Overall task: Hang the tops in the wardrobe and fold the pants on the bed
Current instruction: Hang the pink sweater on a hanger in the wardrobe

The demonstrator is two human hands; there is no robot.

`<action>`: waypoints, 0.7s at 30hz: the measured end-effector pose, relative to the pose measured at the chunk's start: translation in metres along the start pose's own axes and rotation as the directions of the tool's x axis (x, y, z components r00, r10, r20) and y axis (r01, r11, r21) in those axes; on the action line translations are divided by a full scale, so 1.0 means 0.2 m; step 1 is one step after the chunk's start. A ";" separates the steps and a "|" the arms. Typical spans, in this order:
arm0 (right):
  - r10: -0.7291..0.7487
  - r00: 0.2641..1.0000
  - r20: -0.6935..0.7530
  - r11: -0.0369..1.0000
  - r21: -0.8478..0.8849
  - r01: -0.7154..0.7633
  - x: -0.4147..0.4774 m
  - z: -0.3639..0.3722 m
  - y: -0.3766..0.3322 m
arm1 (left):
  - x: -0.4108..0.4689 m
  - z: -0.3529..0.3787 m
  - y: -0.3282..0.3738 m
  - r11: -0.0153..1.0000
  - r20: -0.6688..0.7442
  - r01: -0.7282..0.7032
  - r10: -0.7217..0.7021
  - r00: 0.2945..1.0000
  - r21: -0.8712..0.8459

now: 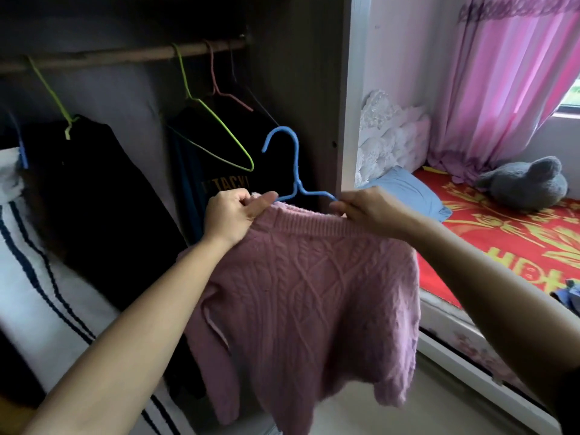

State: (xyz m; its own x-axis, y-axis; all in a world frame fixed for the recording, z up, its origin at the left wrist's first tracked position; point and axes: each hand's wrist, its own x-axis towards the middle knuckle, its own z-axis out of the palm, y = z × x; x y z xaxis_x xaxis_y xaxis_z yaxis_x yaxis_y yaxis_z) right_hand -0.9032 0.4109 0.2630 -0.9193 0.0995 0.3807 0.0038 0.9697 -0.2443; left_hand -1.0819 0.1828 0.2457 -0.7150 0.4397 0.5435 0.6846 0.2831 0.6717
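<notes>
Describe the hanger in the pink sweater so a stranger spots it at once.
In front of the open wardrobe, below its wooden rail, the left hand and right hand hold a pink cable-knit sweater. The blue hanger sticks out of its neckline, the only hanger not hooked on the rail.

We note a pink curtain [502, 89] hanging at far right, with a strip of window [572, 95] at its edge. Below it, a grey plush toy [527, 183] lies on a red sheet with yellow pattern [502, 237]. A blue pillow [408, 193] sits at the sheet's left end, just below a white ruffled cushion [392, 136]. A pale pink wall [408, 42] stands behind.
</notes>
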 end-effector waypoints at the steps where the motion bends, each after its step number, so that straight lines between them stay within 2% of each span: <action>1: 0.001 1.000 -0.024 1.000 0.008 -0.001 0.00 -0.01 0.01 | 0.00 -0.02 -0.03 1.000 -0.016 0.012 -0.012 1.000 0.002; 4: -0.081 0.994 -0.069 0.996 0.028 0.083 0.03 0.00 -0.03 | 0.00 -0.06 -0.09 0.999 -0.050 0.004 -0.002 0.999 0.044; 6: -0.091 0.995 -0.052 0.996 -0.021 0.090 0.04 0.02 -0.04 | 0.01 -0.09 -0.11 0.998 -0.111 -0.021 0.028 0.993 0.063; 9: 0.044 0.990 0.137 0.984 -0.178 -0.019 0.02 0.00 0.02 | 0.01 -0.17 -0.14 0.996 -0.264 -0.045 0.063 0.963 0.073; 11: 0.074 0.980 0.186 0.986 -0.164 -0.043 0.03 0.00 0.01 | 0.00 -0.21 -0.15 0.995 -0.284 -0.055 0.075 0.956 0.078; 15: -0.064 0.998 0.001 0.998 -0.022 0.064 0.14 0.02 -0.14 | 0.00 -0.20 -0.13 0.984 -0.166 -0.079 0.106 0.980 0.158; 18: -0.043 0.995 -0.093 0.991 0.123 0.054 0.22 0.02 -0.25 | 0.00 -0.24 -0.11 0.999 -0.133 0.036 -0.038 0.990 -0.016; 20: -0.035 0.992 -0.123 0.984 0.166 0.056 0.26 0.01 -0.28 | 0.00 -0.28 -0.14 0.987 -0.110 0.107 -0.121 0.987 -0.122; 21: -0.034 0.989 -0.141 0.984 0.169 0.058 0.27 0.01 -0.29 | -0.01 -0.30 -0.17 0.978 -0.055 0.125 -0.136 0.989 -0.166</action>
State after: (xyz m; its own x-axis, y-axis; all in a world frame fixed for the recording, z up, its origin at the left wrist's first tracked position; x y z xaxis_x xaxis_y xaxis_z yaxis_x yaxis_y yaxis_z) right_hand -0.9534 0.3603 0.2967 -0.8540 0.0967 0.5112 -0.1166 0.9220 -0.3691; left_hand -1.1127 0.1210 0.2524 -0.8082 0.3494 0.4741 0.5566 0.1902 0.8087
